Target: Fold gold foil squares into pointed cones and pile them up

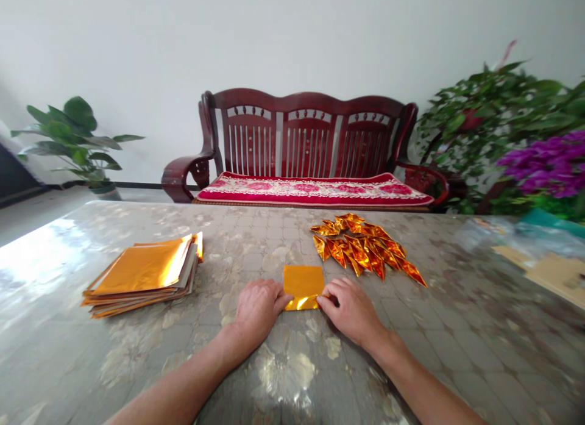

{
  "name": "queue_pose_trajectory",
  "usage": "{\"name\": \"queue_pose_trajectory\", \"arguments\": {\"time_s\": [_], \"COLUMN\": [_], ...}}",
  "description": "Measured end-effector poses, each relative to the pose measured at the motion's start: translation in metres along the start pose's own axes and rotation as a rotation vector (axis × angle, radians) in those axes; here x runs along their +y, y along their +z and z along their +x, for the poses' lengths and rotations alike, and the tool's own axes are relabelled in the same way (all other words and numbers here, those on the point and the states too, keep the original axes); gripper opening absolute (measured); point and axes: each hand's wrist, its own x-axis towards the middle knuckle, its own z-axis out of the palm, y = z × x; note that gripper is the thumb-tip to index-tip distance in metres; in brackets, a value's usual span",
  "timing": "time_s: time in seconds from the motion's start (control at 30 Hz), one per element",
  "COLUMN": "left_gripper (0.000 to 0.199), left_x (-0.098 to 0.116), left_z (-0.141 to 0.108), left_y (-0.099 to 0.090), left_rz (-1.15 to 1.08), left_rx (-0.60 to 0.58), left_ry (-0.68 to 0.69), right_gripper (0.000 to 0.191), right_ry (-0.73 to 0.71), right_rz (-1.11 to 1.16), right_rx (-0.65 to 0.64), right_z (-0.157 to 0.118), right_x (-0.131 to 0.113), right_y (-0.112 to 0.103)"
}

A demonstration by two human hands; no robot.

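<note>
A square sheet of gold foil paper [303, 285] lies flat on the marble-patterned table top [439, 327], its near edge curling up and glinting. My left hand [258, 309] presses its fingertips against the sheet's lower left side. My right hand [350, 312] pinches the lower right corner. Left of my hands sits a stack of gold foil sheets [141, 274], slightly fanned. Beyond the sheet lies a loose pile of pointed folded gold foil pieces [361, 245], apart from both hands.
At the right end of the table lie a clear plastic bag [516, 236] and a cardboard piece [555, 272]. Past the far edge stand a dark wooden bench with a red cushion [306, 138], a potted plant [75, 141] and a leafy plant with purple flowers [507, 138].
</note>
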Motion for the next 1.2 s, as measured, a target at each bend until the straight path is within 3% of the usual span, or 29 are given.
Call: {"name": "queue_pose_trajectory", "arguments": {"time_s": [0.43,1.2], "left_gripper": [0.029,0.029], "left_x": [0.000,0.011], "left_z": [-0.003,-0.001], "left_y": [-0.003,-0.009], "left_rz": [-0.141,0.021], "left_rx": [0.039,-0.037], "left_ry": [-0.022,-0.032], "right_gripper": [0.021,0.025], "right_ry": [0.015,0.031], "right_rz": [-0.071,-0.085], "right_rx": [-0.007,0.024], "right_z": [0.001,0.001], "right_x": [-0.003,-0.001], "right_y": [-0.002,0.001]}}
